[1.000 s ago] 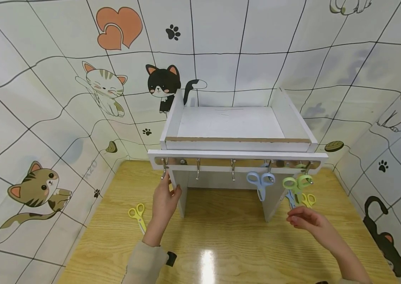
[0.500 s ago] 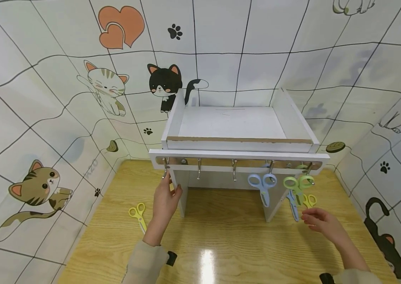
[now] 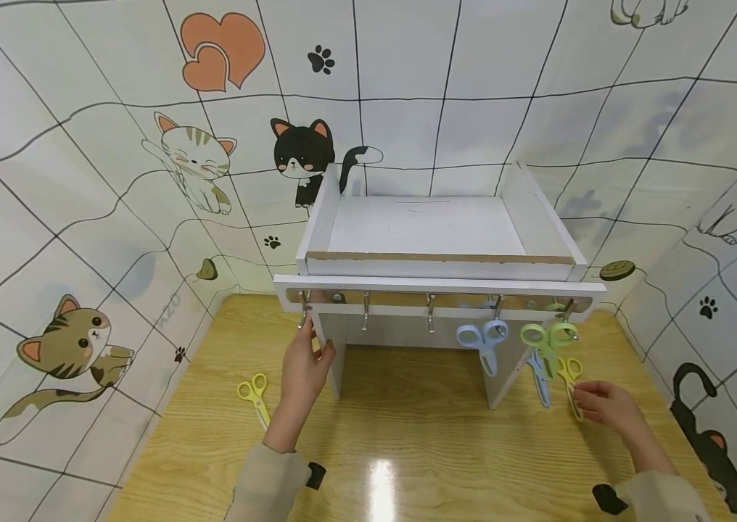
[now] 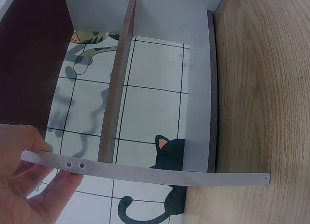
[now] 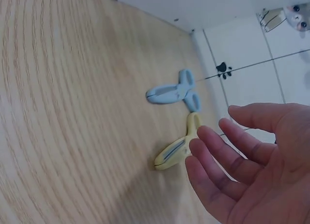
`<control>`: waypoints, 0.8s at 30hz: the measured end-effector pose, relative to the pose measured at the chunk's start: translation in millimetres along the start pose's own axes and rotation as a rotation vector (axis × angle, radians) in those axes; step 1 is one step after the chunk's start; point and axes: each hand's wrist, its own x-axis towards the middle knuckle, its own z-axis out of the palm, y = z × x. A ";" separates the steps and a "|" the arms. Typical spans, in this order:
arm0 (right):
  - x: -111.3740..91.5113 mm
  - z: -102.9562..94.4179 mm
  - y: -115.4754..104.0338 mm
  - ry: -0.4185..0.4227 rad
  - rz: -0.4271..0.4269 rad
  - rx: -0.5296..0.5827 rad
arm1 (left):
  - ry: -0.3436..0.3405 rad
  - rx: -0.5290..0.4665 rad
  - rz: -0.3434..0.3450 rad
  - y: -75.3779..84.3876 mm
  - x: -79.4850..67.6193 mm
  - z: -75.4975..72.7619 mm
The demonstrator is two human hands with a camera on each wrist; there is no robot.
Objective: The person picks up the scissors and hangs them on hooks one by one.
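My left hand [image 3: 303,371] grips the left side panel [image 4: 145,175] of a white wooden rack [image 3: 440,284], with thumb and fingers on opposite faces of its edge in the left wrist view. On the rack's hook rail hang blue scissors [image 3: 486,345] and, at the far right, green scissors [image 3: 547,342]. My right hand [image 3: 613,409] hovers beside yellow scissors [image 3: 570,380] lying on the table, its fingers loosely bent and holding nothing. Light blue scissors [image 5: 167,94] lie just beyond the yellow ones in the right wrist view.
Another pair of yellow scissors [image 3: 254,396] lies on the wooden table [image 3: 421,435], left of my left forearm. Several metal hooks line the rail, including a middle hook [image 3: 431,319]. A tile-patterned wall covering [image 3: 473,123] with cartoon cats surrounds the table.
My right hand has moved right, away from the light blue scissors and over to the yellow ones. The hanging blue scissors have swung slightly. My left hand stays on the rack.
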 end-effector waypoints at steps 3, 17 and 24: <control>4.6 -0.4 5.1 -0.001 0.032 0.012 | 0.003 0.003 0.003 -0.1 0.2 0.4; 20.4 7.9 23.9 0.085 0.140 -0.209 | 0.000 0.001 -0.004 -0.3 0.0 0.0; 24.6 7.8 19.6 0.058 0.121 -0.323 | -0.002 0.004 -0.006 0.6 -0.2 -0.2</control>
